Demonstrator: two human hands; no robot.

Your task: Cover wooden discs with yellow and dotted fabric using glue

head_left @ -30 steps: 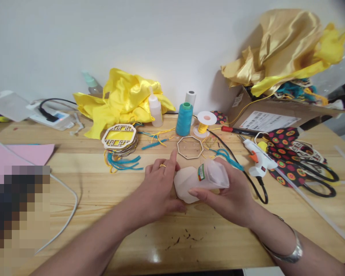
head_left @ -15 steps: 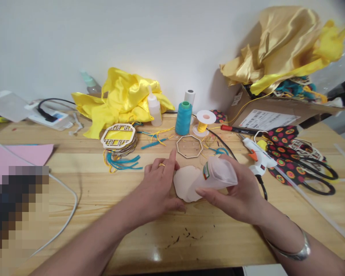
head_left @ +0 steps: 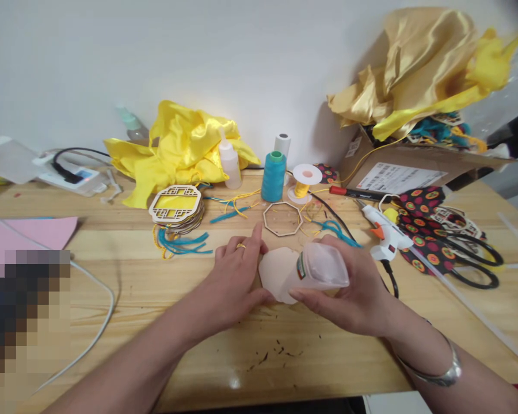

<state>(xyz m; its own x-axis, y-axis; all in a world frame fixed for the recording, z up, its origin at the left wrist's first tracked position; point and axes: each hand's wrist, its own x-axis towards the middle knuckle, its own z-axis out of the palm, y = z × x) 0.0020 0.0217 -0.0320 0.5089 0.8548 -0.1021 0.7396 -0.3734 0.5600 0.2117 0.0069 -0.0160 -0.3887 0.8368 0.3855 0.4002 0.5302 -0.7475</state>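
Note:
My right hand [head_left: 354,290] grips a translucent white glue bottle [head_left: 317,270], tipped over with its nozzle end down toward a pale octagonal wooden piece [head_left: 274,267] lying flat on the wooden table [head_left: 250,339]. My left hand [head_left: 235,279] rests at that piece's left edge, index finger stretched along it and thumb against its lower edge. A gold ring shows on the left hand and a silver bangle on the right wrist. An empty octagonal wooden frame [head_left: 282,218] lies just beyond the hands.
Behind are a teal thread cone [head_left: 273,177], a small squeeze bottle [head_left: 229,164], a yellow cord spool [head_left: 304,183], a stack of lattice frames [head_left: 175,206] and yellow satin [head_left: 185,146]. A glue gun [head_left: 382,233], scissors [head_left: 475,261] and a cardboard box [head_left: 408,169] lie right. Pink paper [head_left: 26,236] lies left.
The right hand has shifted the bottle slightly right and tilted it, uncovering more of the octagonal piece. The left hand has stayed at the piece's edge.

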